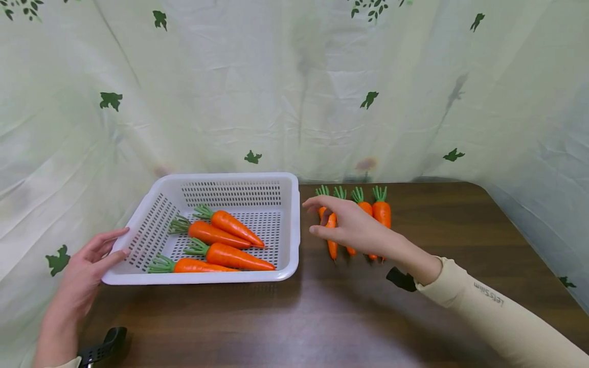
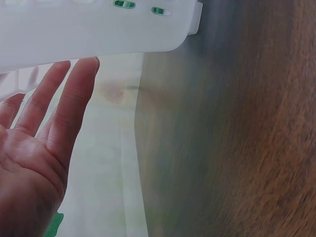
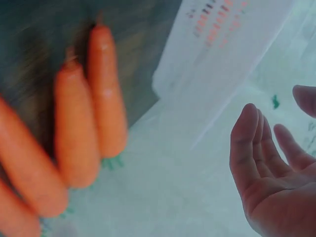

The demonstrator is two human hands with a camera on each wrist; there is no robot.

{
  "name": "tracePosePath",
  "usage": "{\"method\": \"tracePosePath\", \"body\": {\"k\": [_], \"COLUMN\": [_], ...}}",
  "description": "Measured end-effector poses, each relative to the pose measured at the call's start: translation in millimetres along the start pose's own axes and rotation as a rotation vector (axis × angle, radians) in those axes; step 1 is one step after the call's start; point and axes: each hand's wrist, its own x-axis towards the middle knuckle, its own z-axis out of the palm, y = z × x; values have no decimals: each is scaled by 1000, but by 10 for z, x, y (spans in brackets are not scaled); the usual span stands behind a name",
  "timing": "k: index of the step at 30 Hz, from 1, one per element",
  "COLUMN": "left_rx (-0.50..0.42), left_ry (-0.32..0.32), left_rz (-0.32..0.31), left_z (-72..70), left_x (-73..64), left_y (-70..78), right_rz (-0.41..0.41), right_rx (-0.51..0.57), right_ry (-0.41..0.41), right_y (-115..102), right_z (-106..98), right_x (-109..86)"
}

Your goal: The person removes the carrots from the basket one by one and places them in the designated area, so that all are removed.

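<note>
My left hand (image 1: 89, 263) touches the basket (image 1: 143, 208) at its left side with relaxed fingers, likely steadying it, leaving my loose, empty right hand (image 1: 349, 222) free near the right-side carrots (image 1: 382, 212).

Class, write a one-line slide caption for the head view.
Left hand at a white basket of four carrots; right hand near four more carrots on a brown table.

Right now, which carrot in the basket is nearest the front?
The carrot partly hidden by the basket's front rim; the other three lie farther back.
</note>
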Motion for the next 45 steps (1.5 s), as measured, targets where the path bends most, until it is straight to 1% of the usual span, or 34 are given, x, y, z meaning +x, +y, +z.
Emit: {"method": "tracePosePath", "body": {"k": [5,8,14,18,22,27,31,35,37,43,45], "left_rx": [-19,-19,13,-8,9,44,34,37,40,6,9], "left_ry": [2,2,5,0,8,20,13,14,19,10,11], "left_rz": [11,18,19,27,28,17,21,25,26,34,37], "left_z": [-3,-5,4,11,19,20,22,22,20,19,22], "left_x": [-1,-1,-9,-11,-11,-11,-14,-23,-28,-24,-20], "left_y": [1,-4,-8,0,5,10,2,-12,-15,-7,-1], "right_rz": [-102,-148,-200,-233,-262,-270,-278,-261,-241,-212,-205], "right_rx": [35,41,32,40,38,16,-22,-44,-41,-8,-1], "right_ry": [-51,-68,-84,-102,-135,-191,-236,-285,-309,-376,-393], "right_y": [-139,-217,-344,-397,-444,-471,-453,-419,-414,-401,-388], "right_z": [101,160,284,391,502,634,740,842,877,950,978], "right_x": [98,150,236,304,400,503,562,637,685,861,922]}}
